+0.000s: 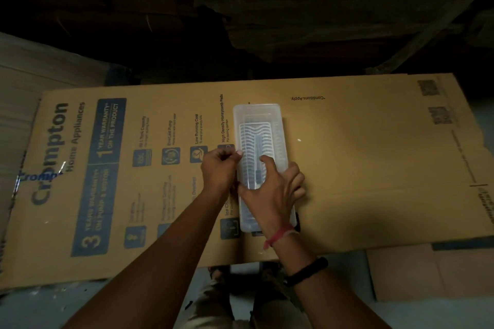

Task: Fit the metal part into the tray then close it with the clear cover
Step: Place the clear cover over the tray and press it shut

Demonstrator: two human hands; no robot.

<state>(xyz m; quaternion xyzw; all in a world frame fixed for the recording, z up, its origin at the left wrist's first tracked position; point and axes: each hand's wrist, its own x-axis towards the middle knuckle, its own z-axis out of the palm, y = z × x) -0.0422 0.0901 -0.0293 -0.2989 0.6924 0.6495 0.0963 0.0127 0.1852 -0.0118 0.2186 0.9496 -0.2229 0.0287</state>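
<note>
Flattened cardboard box [347, 168] showing blue print "Crompton Home Appliances", "1 YEAR WARRANTY* ON THE PRODUCT", "3 YEARS WARRANTY ON PUMP & MOTOR", "High Density Honeycomb Pads", "Low Running Cost", "*Conditions Apply", smaller lines blurring unreadably

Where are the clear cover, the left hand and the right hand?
clear cover [258, 115]: head view, bare far end.
left hand [217, 168]: head view, back of hand at tray's left edge.
right hand [272, 189]: head view, back of hand pressing on cover.

My right hand [272, 189] covers the near half of the tray [260, 115]; the metal part [258, 157] shows only dimly through ribbed plastic. The cardboard sheet [374, 168] runs off the frame's left edge.
</note>
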